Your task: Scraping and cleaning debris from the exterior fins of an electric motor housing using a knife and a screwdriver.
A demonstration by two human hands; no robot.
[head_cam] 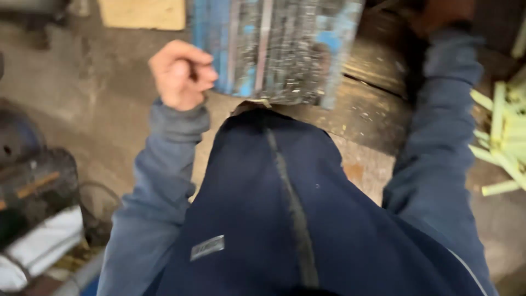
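My left hand (181,74) is curled into a loose fist at the left edge of a worn blue metal machine block (279,49); I see nothing in it. My right hand (441,13) reaches far to the upper right and is blurred and cut by the frame edge, so its fingers cannot be made out. Both arms wear blue-grey sleeves. My dark blue jacket with a zip fills the lower middle of the view.
A worn wooden bench top (378,104) lies under the machine. Pale green sticks (501,137) are piled at the right edge. Dark machinery and a white sack (38,246) stand at the lower left on a dusty concrete floor (71,93). A yellowish board (142,13) is at top.
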